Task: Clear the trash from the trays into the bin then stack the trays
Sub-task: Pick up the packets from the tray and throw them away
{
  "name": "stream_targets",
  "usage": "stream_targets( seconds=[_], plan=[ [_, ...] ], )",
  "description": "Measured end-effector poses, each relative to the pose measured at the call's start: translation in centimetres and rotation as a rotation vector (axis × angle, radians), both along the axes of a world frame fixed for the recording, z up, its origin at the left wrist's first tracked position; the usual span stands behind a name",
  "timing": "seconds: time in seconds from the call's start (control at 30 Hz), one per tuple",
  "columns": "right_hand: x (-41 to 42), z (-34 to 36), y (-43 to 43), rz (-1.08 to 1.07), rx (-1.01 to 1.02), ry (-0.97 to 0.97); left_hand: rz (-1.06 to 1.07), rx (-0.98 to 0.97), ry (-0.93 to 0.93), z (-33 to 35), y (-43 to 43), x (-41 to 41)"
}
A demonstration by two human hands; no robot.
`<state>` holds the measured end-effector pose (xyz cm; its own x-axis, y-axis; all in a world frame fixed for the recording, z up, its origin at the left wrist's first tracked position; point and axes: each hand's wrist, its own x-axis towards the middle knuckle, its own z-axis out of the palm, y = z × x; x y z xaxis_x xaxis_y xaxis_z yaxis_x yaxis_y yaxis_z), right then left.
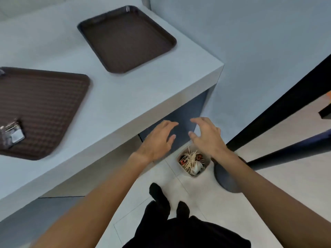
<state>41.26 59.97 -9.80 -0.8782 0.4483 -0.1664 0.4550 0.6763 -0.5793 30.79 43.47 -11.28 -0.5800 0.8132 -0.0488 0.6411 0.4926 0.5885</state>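
Two dark brown trays lie on a pale grey counter. The far tray [125, 38] holds nothing. The near tray [44, 108] at the left carries a crumpled clear wrapper [11, 135] near its left edge. A small bin [194, 162] stands on the floor by the counter's corner, filled with wooden sticks, wrappers and a white cup. My left hand [159, 140] and my right hand [207, 136] hover side by side above the bin, fingers spread, holding nothing.
The counter's edge [125, 126] runs diagonally just left of my hands. A dark round stand base [225, 178] and dark poles [279, 111] sit right of the bin. My dark-clad legs and feet [164, 203] are on the tiled floor below.
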Motion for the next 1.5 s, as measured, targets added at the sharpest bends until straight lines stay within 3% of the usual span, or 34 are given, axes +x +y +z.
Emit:
stream_targets(
  seconds=[0.17, 0.4, 0.67, 0.87, 1.1, 1.33, 1.5],
  plan=[
    [-4.0, 5.6, -3.9, 0.143, 0.026, 0.146, 0.181, 0.097, 0.115, 5.7, -5.5, -1.6],
    [-10.3, 8.7, -11.2, 0.39, -0.037, 0.269, 0.5, 0.09, 0.222, 9.0, -17.2, -5.2],
    [-18.7, 9.7, -19.9, 0.573, -0.054, 0.291, 0.897, -0.048, 0.13, 9.5, -29.7, -11.1],
    [-24.6, 9.6, -25.9, 0.682, -0.019, 0.25, 0.838, -0.165, 0.008, 7.7, -33.5, -15.2],
    [-28.2, 7.8, -29.0, 0.705, -0.042, 0.152, 0.714, -0.098, 0.26, 6.7, -34.3, -18.3],
    [-28.9, 6.9, -28.8, 0.607, -0.154, 0.13, 0.789, 0.273, -0.098, 8.4, -33.9, -21.2],
    [-28.9, 8.0, -27.6, 0.423, -0.485, 0.149, 0.716, 0.518, -0.432, 9.0, -32.0, -21.1]
  ],
)
